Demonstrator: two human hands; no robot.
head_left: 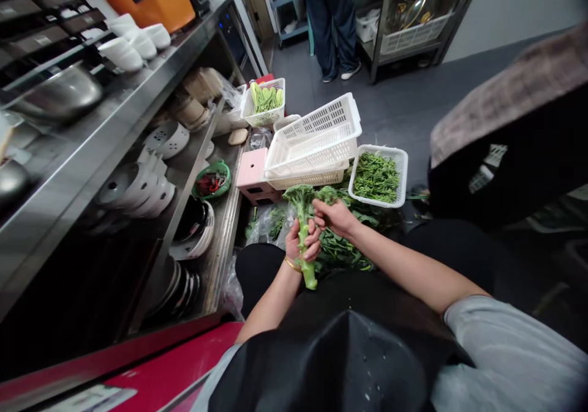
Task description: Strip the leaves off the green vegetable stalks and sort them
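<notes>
Left hand [312,245] is curling snugly round the stalk of the broccoli [303,225], its palm hiding behind the green; the crown is standing on the far side while the cut end is pointing near, just over the dark apron [358,357]. Across to the right hand [337,217]: it's bending its fingers in beside the crown, thumb and fingertips almost meeting at a small floret [327,194], and whether that piece is sitting loose or hanging on to the stalk, I cannot tell. Underneath, leafy greens [340,250] are spreading out, the right forearm [399,256] covering part of them. Farther off, a white basket [402,176] is holding more greens; left of it, pale crates [316,131] are sitting stacked beside a pink stool [250,166], the upper one hiding much of the lower. Far side now, a person [331,20] is standing, the top edge cutting off everything above the legs. Over left, the counter [142,90] is carrying white cups [122,54] and a steel bowl [68,97], both blurring, while on the right, plaid cloth [509,87] is running out of frame.
</notes>
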